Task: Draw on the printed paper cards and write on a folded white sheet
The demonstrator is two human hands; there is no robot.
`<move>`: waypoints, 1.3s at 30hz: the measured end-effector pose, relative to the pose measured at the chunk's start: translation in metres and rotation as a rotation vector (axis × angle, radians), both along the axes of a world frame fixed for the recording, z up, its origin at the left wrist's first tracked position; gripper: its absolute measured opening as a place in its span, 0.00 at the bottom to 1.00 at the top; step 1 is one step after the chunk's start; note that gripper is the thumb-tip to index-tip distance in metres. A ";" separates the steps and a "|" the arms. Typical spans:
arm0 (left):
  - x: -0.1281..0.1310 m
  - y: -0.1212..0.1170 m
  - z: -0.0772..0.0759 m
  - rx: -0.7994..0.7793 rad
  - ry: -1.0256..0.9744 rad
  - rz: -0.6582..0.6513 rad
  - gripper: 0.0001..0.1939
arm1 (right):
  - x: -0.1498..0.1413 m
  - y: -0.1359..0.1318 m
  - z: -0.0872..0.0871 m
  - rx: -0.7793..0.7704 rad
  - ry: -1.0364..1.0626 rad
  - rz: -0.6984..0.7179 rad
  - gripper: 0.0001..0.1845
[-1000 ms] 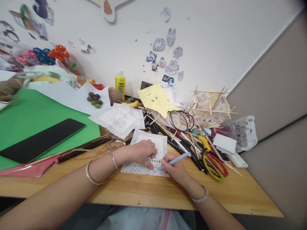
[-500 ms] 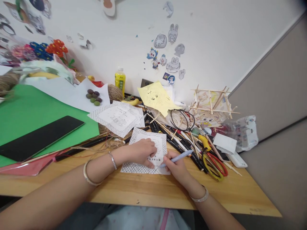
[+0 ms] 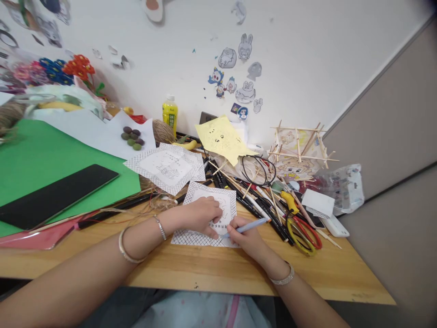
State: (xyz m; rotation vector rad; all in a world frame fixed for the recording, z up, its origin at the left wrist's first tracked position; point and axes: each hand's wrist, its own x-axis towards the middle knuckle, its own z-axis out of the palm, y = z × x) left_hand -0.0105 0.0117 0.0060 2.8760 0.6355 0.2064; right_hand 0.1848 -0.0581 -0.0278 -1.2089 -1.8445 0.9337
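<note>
Patterned sheet (image 3: 193, 238): lying just behind the table's (image 3: 205, 269) front edge.
Right hand (image 3: 246, 234): I'm seeing fingers pinching a blue pen (image 3: 253, 224), tip at sheet.
Left hand (image 3: 202, 216): half-curling, gripping nothing, resting on sheet.
Yellow bottle (image 3: 170, 115): standing near table's back edge.

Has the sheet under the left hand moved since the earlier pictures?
No: the sheet keeps its place against the table edge; only the view drifts slightly.

Two hands (image 3: 201, 216) (image 3: 248, 236), one blue pen (image 3: 253, 224)
</note>
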 end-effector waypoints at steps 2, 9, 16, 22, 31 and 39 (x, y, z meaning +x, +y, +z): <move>0.000 0.000 0.001 -0.003 0.015 0.006 0.16 | 0.000 0.000 0.000 -0.015 0.011 -0.002 0.19; 0.001 -0.001 0.003 -0.015 0.036 0.022 0.16 | 0.001 0.000 -0.001 -0.106 0.078 -0.013 0.17; 0.001 -0.001 0.002 -0.015 0.034 0.023 0.16 | 0.002 0.000 -0.004 -0.152 0.101 -0.019 0.16; 0.001 -0.001 0.002 -0.018 0.033 0.019 0.17 | 0.003 0.001 -0.007 -0.133 0.104 -0.015 0.15; 0.001 0.000 0.003 -0.026 0.053 0.021 0.16 | 0.006 0.001 -0.006 -0.145 0.119 -0.021 0.13; 0.001 0.000 0.001 -0.018 0.053 0.026 0.17 | 0.006 0.000 -0.004 -0.082 0.107 -0.063 0.17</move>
